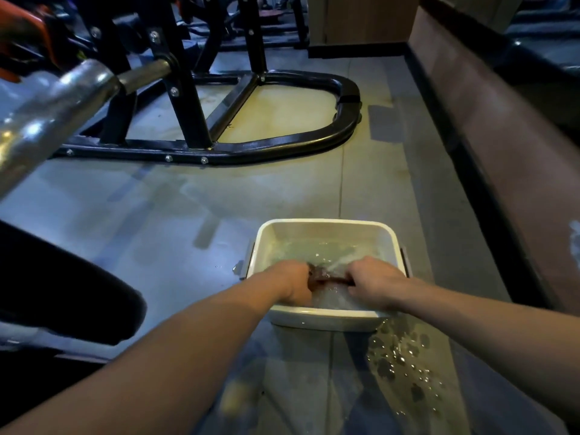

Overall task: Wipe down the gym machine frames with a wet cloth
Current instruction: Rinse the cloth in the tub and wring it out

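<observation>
Both hands [293, 282] [373, 282] grip sodden brown cloth [326, 274]; square white bucket [326, 320].

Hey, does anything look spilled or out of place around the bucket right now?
Yes. Water is splashed on the floor just in front of the white bucket, toward its right corner, lying in scattered drops and puddles. Both hands, left hand and right hand, grip the cloth in the water.

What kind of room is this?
Most likely a gym. A black machine frame is bolted together on the floor, and a chrome bar sticks out nearby. Both hands wash a cloth in a bucket.
</observation>
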Action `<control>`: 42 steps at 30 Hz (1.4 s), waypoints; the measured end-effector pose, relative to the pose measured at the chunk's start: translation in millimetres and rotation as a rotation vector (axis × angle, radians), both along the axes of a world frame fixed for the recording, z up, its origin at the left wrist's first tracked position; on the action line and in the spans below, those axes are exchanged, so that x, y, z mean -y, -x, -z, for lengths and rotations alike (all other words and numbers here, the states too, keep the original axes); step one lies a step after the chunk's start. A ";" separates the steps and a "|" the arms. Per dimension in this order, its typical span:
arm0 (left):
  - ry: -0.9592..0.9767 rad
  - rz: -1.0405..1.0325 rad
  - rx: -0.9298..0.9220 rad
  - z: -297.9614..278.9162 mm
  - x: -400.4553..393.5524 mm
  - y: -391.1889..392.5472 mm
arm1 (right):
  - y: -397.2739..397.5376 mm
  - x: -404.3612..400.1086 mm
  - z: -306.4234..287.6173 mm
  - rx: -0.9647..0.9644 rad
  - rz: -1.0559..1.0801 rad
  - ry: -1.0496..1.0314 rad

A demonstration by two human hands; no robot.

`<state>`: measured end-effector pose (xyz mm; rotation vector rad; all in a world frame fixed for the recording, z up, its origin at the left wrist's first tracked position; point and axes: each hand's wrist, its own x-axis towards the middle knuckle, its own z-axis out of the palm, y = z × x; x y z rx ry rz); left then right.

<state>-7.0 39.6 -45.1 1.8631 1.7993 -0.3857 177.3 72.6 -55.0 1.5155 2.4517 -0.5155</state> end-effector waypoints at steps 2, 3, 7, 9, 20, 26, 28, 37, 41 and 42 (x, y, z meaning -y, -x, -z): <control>0.055 0.012 -0.004 0.2 -2.6 1.4 | 0.7 -2.7 8.5 0.031 0.004 0.030; 0.088 0.027 0.000 0.9 -2.6 2.9 | 2.3 -3.2 11.2 0.046 0.006 0.051; 0.069 0.039 0.038 2.1 -1.5 8.4 | 6.2 -3.5 12.4 -0.011 0.025 0.103; -0.032 -0.033 0.102 0.2 -0.1 12.4 | 4.6 -3.5 6.8 -0.158 0.100 0.111; -0.168 -0.727 0.940 -48.7 -7.3 4.2 | 11.4 0.0 -47.8 -1.016 0.553 0.104; -0.022 -0.834 1.172 -61.3 -4.9 -6.1 | 21.6 31.1 -51.1 -0.968 0.230 0.092; -0.059 -0.826 1.099 -58.5 -5.0 -6.3 | 12.6 34.7 -45.2 -0.909 0.201 0.086; 0.105 -0.939 1.298 -77.5 -5.1 -4.2 | -4.1 25.5 -24.7 -0.793 0.331 0.141; 0.022 -0.837 1.287 -70.8 -5.5 -1.2 | -2.1 16.6 -24.8 -0.800 0.271 0.106; -0.001 -0.729 1.185 -68.8 -5.7 0.5 | -2.8 13.5 -25.4 -0.762 0.253 0.107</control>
